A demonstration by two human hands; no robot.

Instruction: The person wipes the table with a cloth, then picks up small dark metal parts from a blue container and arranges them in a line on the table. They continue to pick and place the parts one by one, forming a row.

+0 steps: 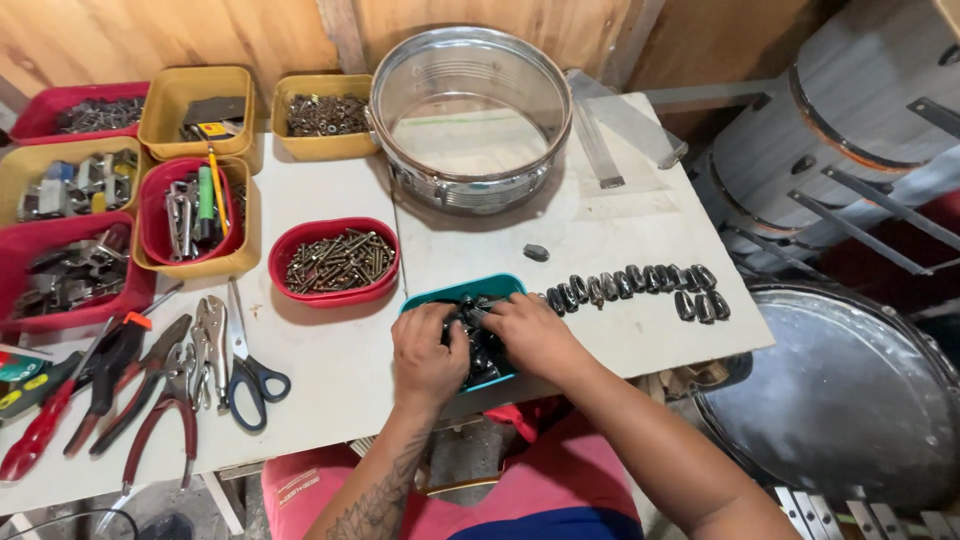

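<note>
Both hands reach into a teal tray (455, 290) of small dark metal lugs at the table's front edge. My left hand (428, 352) rests over the left part of the pile with fingers curled on lugs. My right hand (532, 330) covers the right part, fingertips on a lug (468, 312) in the middle. A row of the same dark lugs (632, 286) lies on the white table (330, 370) to the right of the tray, and a single lug (536, 253) lies apart behind it. A chrome drum shell (468, 120) stands at the back.
A red bowl of screws (335, 262) sits left of the tray. Yellow and red bins of hardware (190, 205) fill the back left. Pliers and scissors (245, 375) lie at the front left. Drum shells (830, 150) and a drum head (850, 400) stand off the table at right.
</note>
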